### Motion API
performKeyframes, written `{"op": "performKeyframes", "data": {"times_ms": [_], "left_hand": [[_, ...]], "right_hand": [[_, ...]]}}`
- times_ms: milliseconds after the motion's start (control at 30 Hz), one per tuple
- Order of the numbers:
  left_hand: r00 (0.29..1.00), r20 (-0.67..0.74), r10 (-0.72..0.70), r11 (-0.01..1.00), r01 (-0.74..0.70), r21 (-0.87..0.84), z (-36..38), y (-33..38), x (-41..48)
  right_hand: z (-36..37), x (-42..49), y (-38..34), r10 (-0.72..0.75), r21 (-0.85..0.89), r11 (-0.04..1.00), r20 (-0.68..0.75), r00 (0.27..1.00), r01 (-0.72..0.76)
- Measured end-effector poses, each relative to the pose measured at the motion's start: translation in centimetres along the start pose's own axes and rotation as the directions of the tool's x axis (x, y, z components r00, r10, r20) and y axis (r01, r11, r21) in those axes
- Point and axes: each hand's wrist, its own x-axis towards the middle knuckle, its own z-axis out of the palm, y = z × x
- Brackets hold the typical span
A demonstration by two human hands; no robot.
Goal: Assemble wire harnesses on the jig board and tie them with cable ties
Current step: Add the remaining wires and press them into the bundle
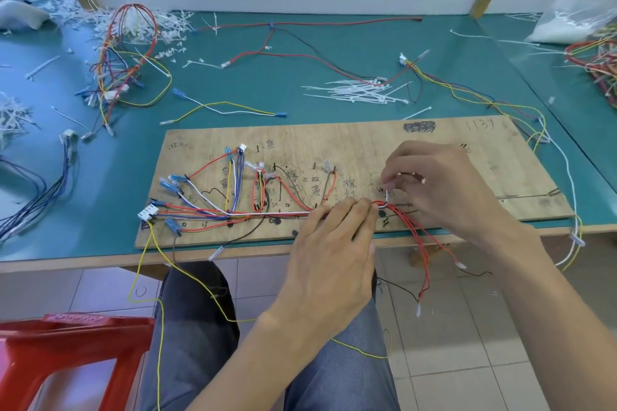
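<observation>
At the plywood jig board's (367, 143) near edge, left hand (330, 243) pinches the red-and-white wire bundle (267, 213), likely limp; right hand (437, 183) pinches a thin white cable tie (386, 196) there. Hold beside the tie.

Just the one cam, head-worn and wide-angle, facing forward and down. It sits pretty close over the board (367, 143) at the table's (250, 83) near edge, with lap (187, 310) and floor (467, 327) along the bottom.

One wood board (367, 143). Two hands: left hand (330, 253), right hand (437, 183). One red stool (66, 350). One wire bunch (267, 213) on board. Loose white ties (360, 92): too many to count.
</observation>
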Motion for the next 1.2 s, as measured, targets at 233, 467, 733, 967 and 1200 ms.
{"op": "performKeyframes", "data": {"times_ms": [233, 467, 733, 967, 1200], "left_hand": [[1.0, -0.016, -0.01, 1.0, 0.01, -0.002, 0.2, -0.1, 0.1], [0.999, -0.039, 0.0, 1.0, 0.001, 0.017, 0.1, 0.1, 0.2], [0.999, -0.03, 0.019, 0.999, -0.019, 0.028, 0.1, 0.0, 0.0], [0.999, -0.003, 0.041, 0.993, -0.04, 0.108, 0.5, 0.0, 0.3], [0.996, -0.006, 0.085, 0.978, -0.082, 0.19, 0.7, 0.1, 0.5]], "right_hand": [[0.7, -0.4, 0.9, -0.161, 0.027, 0.986, -0.131, 0.978, 0.165], [2.2, -0.4, 1.6, 0.053, 0.231, 0.973, -0.107, 0.993, -0.027], [1.5, 0.5, 1.4, 0.184, 0.298, 0.937, 0.018, 0.983, -0.181], [2.2, -0.2, 0.4, 0.11, 0.027, 0.994, -0.043, 0.993, -0.108], [3.2, -1.8, -0.4, 0.142, -0.041, 0.988, -0.139, 0.98, -0.149]]}}
